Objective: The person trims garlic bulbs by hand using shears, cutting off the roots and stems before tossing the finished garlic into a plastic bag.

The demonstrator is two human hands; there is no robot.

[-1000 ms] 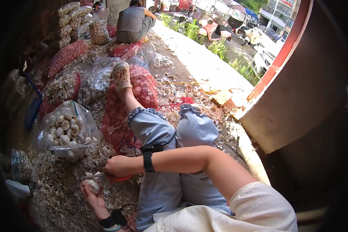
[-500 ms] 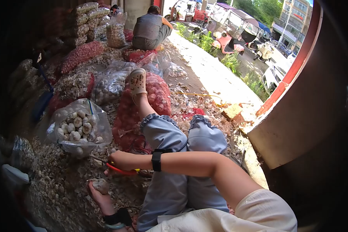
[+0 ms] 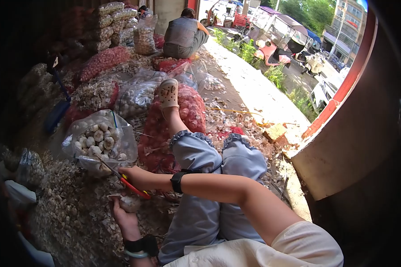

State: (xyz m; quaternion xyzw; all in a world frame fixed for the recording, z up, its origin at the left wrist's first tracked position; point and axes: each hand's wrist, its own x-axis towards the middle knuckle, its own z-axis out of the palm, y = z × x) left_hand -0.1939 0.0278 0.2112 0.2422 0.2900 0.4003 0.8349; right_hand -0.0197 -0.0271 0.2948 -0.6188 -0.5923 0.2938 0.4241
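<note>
My right hand (image 3: 140, 177) is closed around red-and-yellow-handled shears (image 3: 136, 190). Their long blades point up and left, in front of the near side of a clear plastic bag (image 3: 130, 144) of trimmed garlic bulbs. Just below the shears, my left hand (image 3: 126, 221) holds a whitish garlic bulb (image 3: 130, 204), with the fingers partly hidden behind it. The blades and this bulb are apart. Beneath both hands, the floor is thick with dry garlic skins and stalks (image 3: 75, 209).
A red mesh sack (image 3: 191, 107) of garlic lies under my raised foot. More clear bags (image 3: 136, 93) and stacked sacks (image 3: 116, 22) stand farther back. Another person (image 3: 182, 38) squats near the doorway, facing away. A brick (image 3: 275, 131) lies by the sunlit threshold, beside a wall (image 3: 338, 147).
The whole view has shifted slightly right. My right hand has moved up and left relative to my legs, swinging the shears' blades towards the bag. My left hand still holds the bulb.
</note>
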